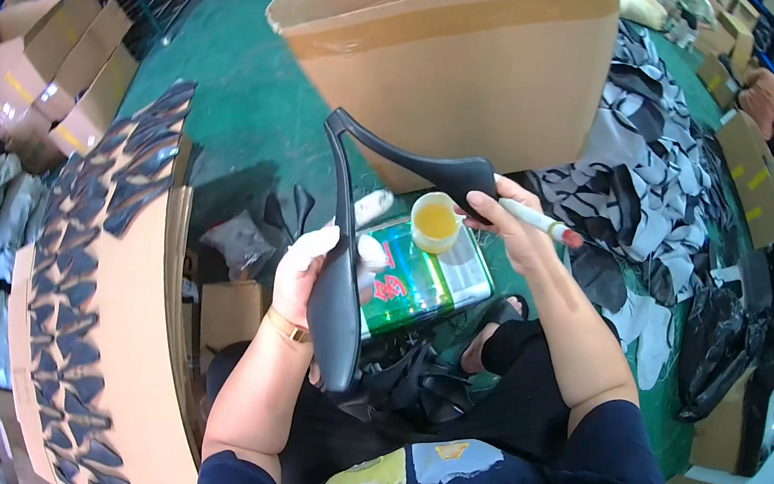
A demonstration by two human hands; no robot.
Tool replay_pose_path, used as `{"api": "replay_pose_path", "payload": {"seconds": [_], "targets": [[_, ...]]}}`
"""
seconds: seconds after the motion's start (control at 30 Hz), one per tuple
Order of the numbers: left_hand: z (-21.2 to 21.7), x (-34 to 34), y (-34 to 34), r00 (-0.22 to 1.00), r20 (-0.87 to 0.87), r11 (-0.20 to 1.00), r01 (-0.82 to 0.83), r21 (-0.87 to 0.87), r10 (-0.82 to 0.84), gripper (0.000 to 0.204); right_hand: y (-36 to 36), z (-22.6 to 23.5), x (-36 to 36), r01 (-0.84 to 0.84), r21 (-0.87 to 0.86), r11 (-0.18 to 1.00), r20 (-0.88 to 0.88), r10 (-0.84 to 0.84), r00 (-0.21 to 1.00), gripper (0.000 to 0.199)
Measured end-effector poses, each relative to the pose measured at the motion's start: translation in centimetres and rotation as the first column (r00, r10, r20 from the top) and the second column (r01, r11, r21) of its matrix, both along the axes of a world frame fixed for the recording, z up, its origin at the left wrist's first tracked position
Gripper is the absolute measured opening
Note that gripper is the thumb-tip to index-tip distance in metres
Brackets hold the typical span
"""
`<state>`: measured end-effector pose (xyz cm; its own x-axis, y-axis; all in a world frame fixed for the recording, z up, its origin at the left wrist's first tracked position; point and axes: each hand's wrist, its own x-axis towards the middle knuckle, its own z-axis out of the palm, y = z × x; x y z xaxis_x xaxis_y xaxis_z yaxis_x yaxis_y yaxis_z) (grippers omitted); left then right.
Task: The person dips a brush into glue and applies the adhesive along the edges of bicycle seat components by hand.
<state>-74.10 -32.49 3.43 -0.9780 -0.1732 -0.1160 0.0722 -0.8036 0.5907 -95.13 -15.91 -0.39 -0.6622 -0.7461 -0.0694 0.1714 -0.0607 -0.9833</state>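
Note:
A glossy black V-shaped piece (339,305) with two broad, sole-like ends is held up in front of me. My left hand (303,274), white coverings on its fingertips, closes on the near broad end. My right hand (514,224) pinches the other broad end. A white pen-like stick (540,222) with a red end also sits between the right fingers. Below the piece stands a green printed tin (410,286). On it rests a white cup (436,225) of yellow liquid, close to my right fingertips. More black pieces (421,379) lie by my lap.
A large cardboard box (455,70) stands ahead. On my left, rows of black pieces (75,294) cover a cardboard surface (149,306). Grey and black cut pieces (653,163) are heaped at right, near black plastic bags (726,336). Other people (769,100) sit at far right.

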Motion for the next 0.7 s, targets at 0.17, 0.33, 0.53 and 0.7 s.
{"api": "replay_pose_path", "payload": {"seconds": [0.17, 0.33, 0.53, 0.7], "targets": [[0.2, 0.3, 0.8, 0.996, -0.013, 0.995, -0.084, 0.053, 0.085, 0.084, -1.2, -0.5, 0.3, -0.057, 0.008, 0.998, -0.111, 0.057, 0.992, 0.035], [-3.0, -0.3, 0.5, 0.978, 0.129, 0.974, -0.184, 0.134, 0.167, 0.055, -2.3, 1.7, 3.4, -0.010, -0.042, 0.999, -0.871, -0.032, 0.489, 0.021], [-5.2, -2.0, 1.1, 0.920, 0.259, 0.936, -0.331, 0.117, 0.293, 0.041, -2.3, -0.2, 8.1, -0.215, 0.043, 0.976, -0.996, 0.058, 0.066, 0.040], [-5.1, -2.7, 0.7, 0.900, 0.335, 0.934, -0.335, 0.120, 0.280, 0.035, -1.5, 0.5, 7.5, -0.181, 0.203, 0.962, -0.979, 0.205, -0.005, 0.041]]}}
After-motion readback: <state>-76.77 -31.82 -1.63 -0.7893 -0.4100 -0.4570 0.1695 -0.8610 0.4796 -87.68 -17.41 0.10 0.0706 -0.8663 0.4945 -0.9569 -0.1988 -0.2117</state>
